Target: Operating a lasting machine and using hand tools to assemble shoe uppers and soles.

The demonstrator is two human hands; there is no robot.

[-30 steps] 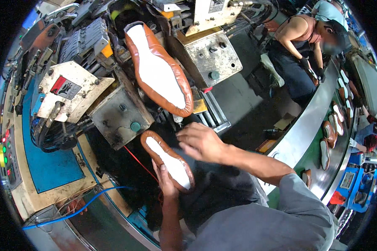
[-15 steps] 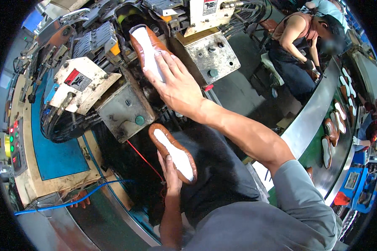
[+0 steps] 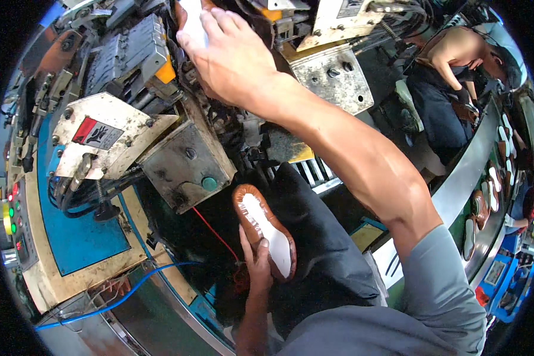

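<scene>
"At the machine (image 3: pixel 130 53), which step is in hand?"

"Handling the far shoe (image 3: pixel 193 25), I judge; the right hand (image 3: pixel 234 59) lies over it, fingers loosely spread."

"And the near shoe (image 3: pixel 282 252)?"

"Over the lap (image 3: pixel 329 249), pinched in the left hand (image 3: pixel 259 270); the next move likely calls for steadiness."

"Containers?"

"None I can make out."

Brown shoe (image 3: pixel 272 230) sole-up; second shoe (image 3: pixel 191 16) apparently likewise.
</scene>
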